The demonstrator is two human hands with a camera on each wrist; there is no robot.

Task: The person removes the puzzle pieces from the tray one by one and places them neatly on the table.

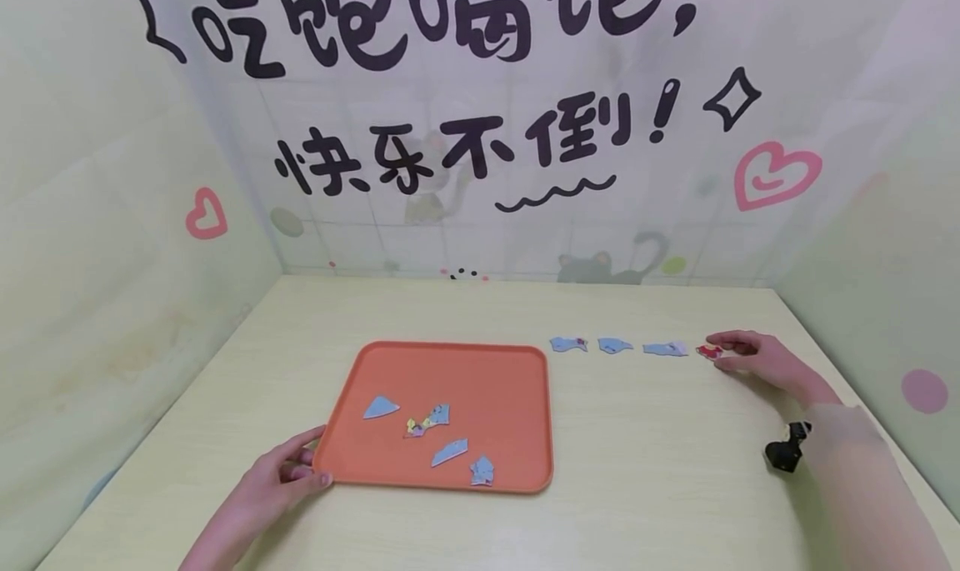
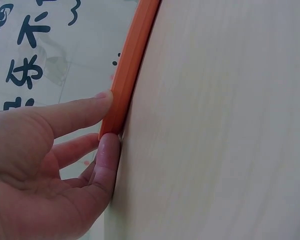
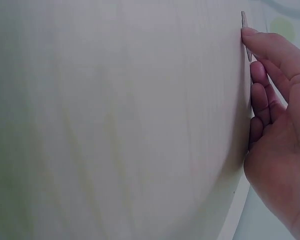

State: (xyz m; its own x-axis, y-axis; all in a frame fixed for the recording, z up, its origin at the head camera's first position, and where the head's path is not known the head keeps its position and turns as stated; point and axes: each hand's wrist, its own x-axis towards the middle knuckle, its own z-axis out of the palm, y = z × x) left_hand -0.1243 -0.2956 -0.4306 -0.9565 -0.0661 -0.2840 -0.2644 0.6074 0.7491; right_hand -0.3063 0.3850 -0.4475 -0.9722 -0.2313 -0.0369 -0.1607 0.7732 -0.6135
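At the right end of a row of flat puzzle pieces, my right hand (image 1: 765, 364) pinches a red puzzle piece (image 1: 707, 352) by its edge, low over the table. In the right wrist view the thumb lies on that thin piece (image 3: 245, 40), seen edge-on. My left hand (image 1: 270, 479) grips the near left corner of an orange tray (image 1: 450, 371), thumb on the rim and fingers curled beneath. On the tray lie a blue triangular piece (image 1: 381, 407), a blue and yellow cluster (image 1: 437, 415), a blue strip (image 1: 450, 452) and a jagged blue piece (image 1: 482, 471).
Left of the red piece lie three bluish pieces, a strip (image 1: 664, 349), a pointed one (image 1: 615, 345) and a wavy one (image 1: 568, 344). A black device (image 1: 786, 450) is at the right wrist. Printed curtains (image 1: 480, 237) enclose the pale wooden table (image 1: 652, 488).
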